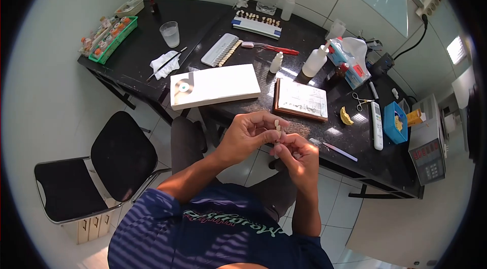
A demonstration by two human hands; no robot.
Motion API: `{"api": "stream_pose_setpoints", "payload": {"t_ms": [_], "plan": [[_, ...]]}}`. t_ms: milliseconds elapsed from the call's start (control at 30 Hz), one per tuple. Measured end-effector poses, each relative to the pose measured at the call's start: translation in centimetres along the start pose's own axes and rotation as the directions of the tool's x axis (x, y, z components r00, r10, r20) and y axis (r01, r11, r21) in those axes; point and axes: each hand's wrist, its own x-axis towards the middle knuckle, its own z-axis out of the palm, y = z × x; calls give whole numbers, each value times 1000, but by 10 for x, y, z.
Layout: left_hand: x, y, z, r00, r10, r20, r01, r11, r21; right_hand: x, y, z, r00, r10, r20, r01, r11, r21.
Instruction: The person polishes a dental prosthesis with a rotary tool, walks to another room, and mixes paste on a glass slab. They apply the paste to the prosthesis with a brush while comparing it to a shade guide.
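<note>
Striped blue shirt [203, 238] sits lowest; above it, left hand [248, 134] and right hand [300, 156] meet, fingers of both pinched on pale tabs [277, 126] near the black desk [142, 36].

The small cream tooth-shaped pieces [277, 125] stand upright, close together, pinched between the left hand [249, 134] and the right hand [299, 155].

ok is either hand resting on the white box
No, the left hand and right hand meet in front of the desk, pinching small pale pieces, apart from the white box.
</note>
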Motion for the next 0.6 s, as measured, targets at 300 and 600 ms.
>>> {"api": "stream_pose_setpoints", "payload": {"t_ms": [300, 600], "plan": [[2, 70, -35, 1000, 10, 20, -18, 889, 457, 15, 4, -7, 988, -152, -7, 145, 953, -264], [125, 105, -167, 949, 165, -268, 265, 43, 963, 48, 34, -25, 916, -310, -256, 280, 949, -147]]}}
